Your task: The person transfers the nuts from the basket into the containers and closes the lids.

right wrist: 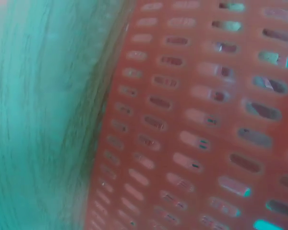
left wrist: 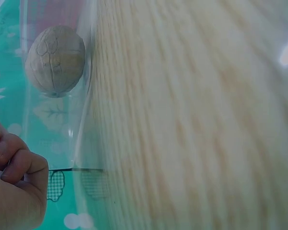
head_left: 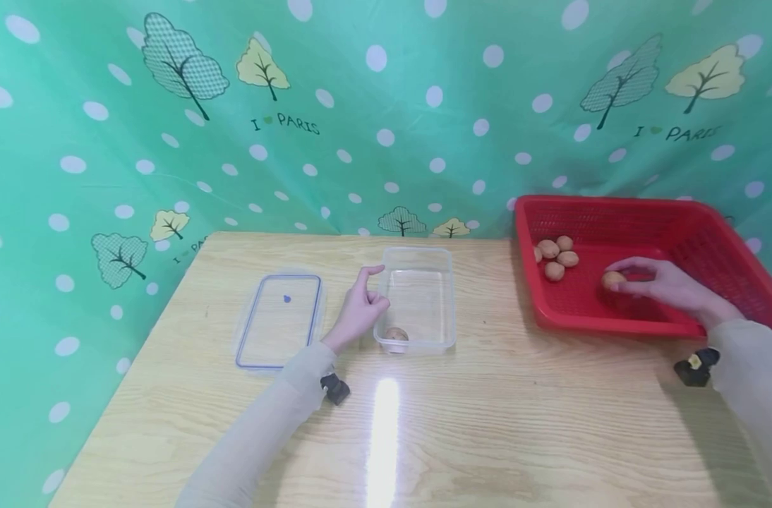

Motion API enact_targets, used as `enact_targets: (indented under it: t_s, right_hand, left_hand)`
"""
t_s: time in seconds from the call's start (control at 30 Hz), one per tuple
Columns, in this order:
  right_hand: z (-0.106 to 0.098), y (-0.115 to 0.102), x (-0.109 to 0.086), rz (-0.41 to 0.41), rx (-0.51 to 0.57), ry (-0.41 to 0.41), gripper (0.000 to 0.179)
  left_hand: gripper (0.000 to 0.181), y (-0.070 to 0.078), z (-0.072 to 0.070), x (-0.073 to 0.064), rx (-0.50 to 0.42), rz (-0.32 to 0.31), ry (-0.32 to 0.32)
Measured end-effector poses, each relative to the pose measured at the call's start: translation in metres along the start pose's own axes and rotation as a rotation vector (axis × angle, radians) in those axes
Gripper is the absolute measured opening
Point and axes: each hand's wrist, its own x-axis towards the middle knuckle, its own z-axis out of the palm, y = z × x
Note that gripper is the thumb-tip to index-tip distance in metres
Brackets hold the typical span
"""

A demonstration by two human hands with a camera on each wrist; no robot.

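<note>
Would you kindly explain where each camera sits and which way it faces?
Head: on the head, facing forward and down over the wooden table; left hand, right hand and both sleeves show.
Left wrist: on that wrist, facing a walnut behind the clear wall of the plastic container; part of the left hand shows at the picture's left edge.
Right wrist: on that wrist, facing the slotted wall of the red basket; no hand plainly shows.
Shared: the head and left wrist views both show that walnut.
</note>
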Motion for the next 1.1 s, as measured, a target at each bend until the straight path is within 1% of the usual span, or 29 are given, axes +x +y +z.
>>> enact_targets:
  t_s: [0.17,0.23,0.47,0.63,0.73,0.87,1.1]
  right_hand:
    - [-0.001,-0.009,0.0,-0.012,-0.035,0.017,0.051]
    - [0.0,-0.015,-0.001,-0.023,-0.03,0.022,0.05]
    - [0.005,-0.042,-0.002,-0.028,-0.045,0.036,0.051]
    - [0.01,-0.06,-0.002,-0.029,-0.067,0.03,0.052]
    - [0.013,-0.071,-0.002,-0.035,-0.052,0.017,0.053]
    - [0.017,-0.081,-0.001,-0.045,-0.016,0.005,0.051]
    - [0.024,-0.092,-0.001,-0.068,0.027,0.01,0.05]
  left_hand:
    - [0.065,-0.002,0.0,0.0,0.0,0.01,0.003]
    - [0.065,-0.002,0.0,0.0,0.002,0.008,0.003]
    - [0.064,0.0,-0.001,0.0,0.005,-0.001,0.003]
    - [0.063,0.004,-0.001,-0.002,0.019,0.004,0.005]
    - [0.063,0.006,0.0,-0.002,0.023,0.005,0.007]
    - [0.064,0.004,-0.001,-0.001,0.016,0.004,0.004]
    - [0.063,0.004,-0.001,-0.002,0.017,-0.005,0.001]
